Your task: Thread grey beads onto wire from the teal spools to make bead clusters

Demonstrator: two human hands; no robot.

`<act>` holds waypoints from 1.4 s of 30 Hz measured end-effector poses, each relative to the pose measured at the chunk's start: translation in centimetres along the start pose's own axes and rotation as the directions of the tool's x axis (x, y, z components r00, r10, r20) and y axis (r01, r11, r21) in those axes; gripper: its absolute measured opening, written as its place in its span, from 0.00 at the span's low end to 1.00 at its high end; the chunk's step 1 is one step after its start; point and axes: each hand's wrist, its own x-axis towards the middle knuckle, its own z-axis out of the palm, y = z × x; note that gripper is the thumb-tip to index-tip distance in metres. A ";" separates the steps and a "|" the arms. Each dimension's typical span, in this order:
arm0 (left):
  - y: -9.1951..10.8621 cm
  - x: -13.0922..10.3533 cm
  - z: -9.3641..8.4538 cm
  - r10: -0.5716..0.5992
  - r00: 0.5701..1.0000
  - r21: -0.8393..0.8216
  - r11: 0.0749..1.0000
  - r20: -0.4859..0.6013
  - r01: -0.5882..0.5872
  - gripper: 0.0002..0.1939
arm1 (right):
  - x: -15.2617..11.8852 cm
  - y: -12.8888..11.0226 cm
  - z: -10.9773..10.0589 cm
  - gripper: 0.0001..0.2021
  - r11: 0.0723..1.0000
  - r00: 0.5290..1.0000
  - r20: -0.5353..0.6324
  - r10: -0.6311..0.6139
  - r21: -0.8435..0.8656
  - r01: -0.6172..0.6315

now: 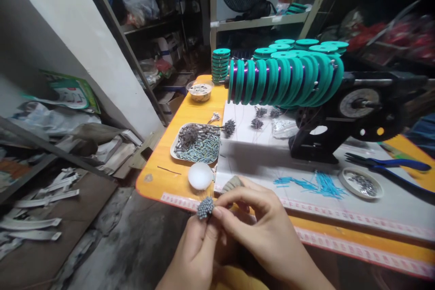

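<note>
My left hand [195, 253] pinches a small round cluster of grey beads [205, 207] at the near edge of the orange table [159, 174]. My right hand [261, 226] is closed around the same piece from the right, its fingertips touching the cluster and a thin stem below it. Both hands hang just in front of the table's front edge, over the floor.
A metal tray [197, 142] of beads and teal tubes sits behind a white dome lid [200, 176]. A black winder [336, 113] carries a row of teal spools [285, 79]. Blue pliers [390, 163], a small dish [360, 182] and teal sticks [316, 183] lie at right.
</note>
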 end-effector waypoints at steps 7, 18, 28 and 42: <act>0.6 -0.2 0.2 -0.033 0.999 0.030 0.999 -0.038 0.034 0.35 | -0.3 0.4 0.3 0.12 0.982 0.979 -0.123 -0.163 -0.117 0.149; 0.2 0.9 1.6 0.071 0.997 -0.328 0.942 -0.027 -0.076 0.35 | -0.8 0.5 0.2 0.17 0.977 0.960 -0.190 -0.204 -0.103 0.187; 0.7 1.5 0.7 0.193 0.976 -0.446 0.886 0.104 -0.128 0.30 | -1.3 1.1 -1.2 0.08 0.781 0.805 -0.277 -0.524 -0.534 0.324; 0.7 1.2 1.3 0.130 0.964 -0.488 0.873 0.230 -0.001 0.30 | -1.4 0.8 -1.1 0.09 0.803 0.830 -0.238 -0.505 -0.482 0.350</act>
